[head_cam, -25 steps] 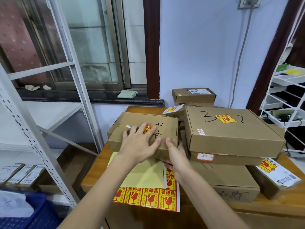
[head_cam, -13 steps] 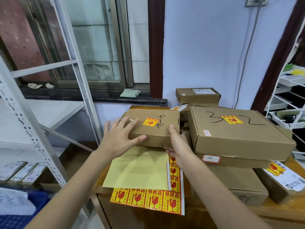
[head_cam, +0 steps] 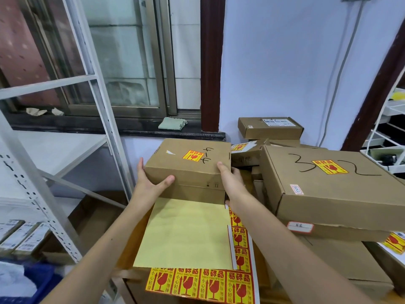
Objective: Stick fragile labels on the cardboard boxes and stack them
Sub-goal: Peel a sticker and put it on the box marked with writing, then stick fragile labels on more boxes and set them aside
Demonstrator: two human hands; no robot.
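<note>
Head view showed the small box (head_cam: 192,163) held between both hands: the left hand (head_cam: 151,183) gripped its near-left corner, thumb curled across the front face, and the right hand (head_cam: 230,178) clasped its right side, thumb on the top edge. The box sat level above the far end of the label sheet (head_cam: 188,233), with 1 fragile label (head_cam: 193,156) already stuck on its top.

The stack (head_cam: 328,194) lay directly to the right of the grip, touching or just beside the right hand, so that hand was the nearer one. The box's long axis ran left to right, roughly in line with the big top box (head_cam: 324,181) marked 32. I judged the coming move to be a lift and a carry rightward onto that box.

Counts: 2 hands, 1 held box, at least 3 boxes in the stack, 1 more box (head_cam: 270,127) behind by the wall, 1 sheet with 4 labels along its near edge and about 4 up its right edge. Other boxes behind were too hidden to count.
</note>
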